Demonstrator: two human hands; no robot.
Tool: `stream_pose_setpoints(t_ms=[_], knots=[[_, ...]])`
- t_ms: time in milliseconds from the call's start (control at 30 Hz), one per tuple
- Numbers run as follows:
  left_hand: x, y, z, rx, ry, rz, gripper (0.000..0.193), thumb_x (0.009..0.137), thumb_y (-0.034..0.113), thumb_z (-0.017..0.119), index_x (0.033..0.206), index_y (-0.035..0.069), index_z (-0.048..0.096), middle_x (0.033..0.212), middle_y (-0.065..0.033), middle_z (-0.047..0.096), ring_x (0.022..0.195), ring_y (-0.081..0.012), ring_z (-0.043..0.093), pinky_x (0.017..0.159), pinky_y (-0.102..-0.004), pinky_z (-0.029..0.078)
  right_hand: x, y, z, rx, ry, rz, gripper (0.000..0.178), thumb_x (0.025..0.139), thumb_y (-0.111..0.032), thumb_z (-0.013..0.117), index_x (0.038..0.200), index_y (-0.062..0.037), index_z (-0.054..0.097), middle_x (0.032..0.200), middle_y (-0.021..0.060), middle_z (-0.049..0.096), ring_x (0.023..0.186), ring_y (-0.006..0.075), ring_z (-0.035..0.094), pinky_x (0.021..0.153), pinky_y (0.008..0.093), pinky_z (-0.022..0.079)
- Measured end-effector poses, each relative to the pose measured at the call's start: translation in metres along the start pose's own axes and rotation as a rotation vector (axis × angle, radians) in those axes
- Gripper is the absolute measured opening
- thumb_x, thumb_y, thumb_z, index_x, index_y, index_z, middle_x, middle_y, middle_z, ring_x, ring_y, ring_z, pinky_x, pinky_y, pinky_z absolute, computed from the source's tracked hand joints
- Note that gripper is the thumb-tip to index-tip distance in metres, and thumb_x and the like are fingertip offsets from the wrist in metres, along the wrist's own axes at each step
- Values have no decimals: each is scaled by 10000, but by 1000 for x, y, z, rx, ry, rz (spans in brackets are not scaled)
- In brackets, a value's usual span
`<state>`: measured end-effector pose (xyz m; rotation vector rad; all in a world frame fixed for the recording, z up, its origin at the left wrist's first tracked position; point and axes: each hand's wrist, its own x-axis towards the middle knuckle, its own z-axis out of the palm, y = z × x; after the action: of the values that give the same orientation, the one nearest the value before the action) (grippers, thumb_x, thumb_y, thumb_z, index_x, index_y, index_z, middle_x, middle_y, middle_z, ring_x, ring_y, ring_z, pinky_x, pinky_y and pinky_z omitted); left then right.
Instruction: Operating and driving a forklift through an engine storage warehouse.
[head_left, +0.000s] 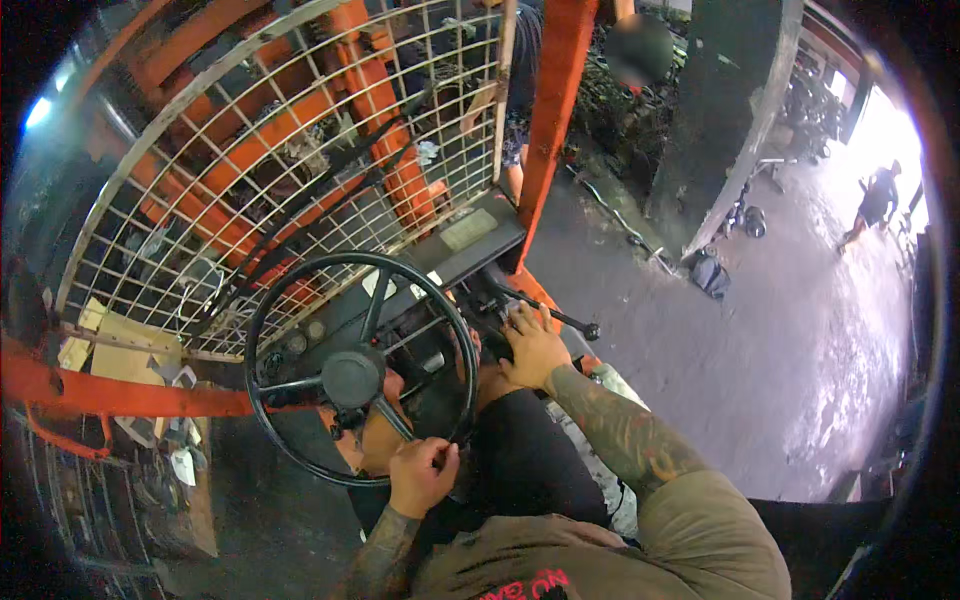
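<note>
A black steering wheel [352,378] with a round hub is in front of me. My left hand [422,475] is closed around its lower right rim, thumb toward the fingers. To the right of the wheel, my right hand [535,345] has its fingers stretched out and slightly spread. Its fingertips reach a black lever [555,312] with a round knob at its right end; whether they touch it I cannot tell. Under the wheel, the pedals and floor are partly covered by my legs [530,450].
A pale wire-mesh guard [280,150] stands ahead, with orange mast beams [380,120] and black hoses behind it. An orange post [560,120] rises at its right. A person [525,90] stands beyond the guard, another person [878,200] far right. A black bag [710,275] lies by a dark pillar [715,120].
</note>
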<state>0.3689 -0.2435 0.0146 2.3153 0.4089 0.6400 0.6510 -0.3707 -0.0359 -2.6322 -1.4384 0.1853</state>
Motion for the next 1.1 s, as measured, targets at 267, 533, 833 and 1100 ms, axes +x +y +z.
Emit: stream_pose_setpoints(t_ms=[267,533,833,1100], knots=[[-12,-5,-9,-79,-38,-108,137,873,164,782,814,78,694,639,-82,640,567,-284,628,567,-427,459,-3,-9,-8,-28,-37,18,692,879,-463,636,1393,1,618,1608,230,429,1579,397,235,1300,583,90],[-11,-2,-17,-26,-33,-83,147,874,168,784,799,82,691,632,-67,644,575,-284,633,572,-428,460,-5,-11,-5,30,15,-1,661,884,-441,644,1361,16,633,1584,231,456,1567,398,261,1295,584,130],[-22,-9,-6,-36,-41,-109,142,877,167,782,807,87,688,636,-72,647,605,-276,655,600,-426,477,-10,-5,-9,83,132,3,592,849,-405,693,1305,-28,680,1485,221,539,1500,414,360,1273,589,208],[-25,-5,-6,8,3,-75,142,886,167,785,837,78,687,648,-87,652,582,-292,656,570,-418,489,-16,-9,-23,113,112,-6,576,876,-434,646,1251,0,698,1480,239,556,1500,410,365,1274,585,187]])
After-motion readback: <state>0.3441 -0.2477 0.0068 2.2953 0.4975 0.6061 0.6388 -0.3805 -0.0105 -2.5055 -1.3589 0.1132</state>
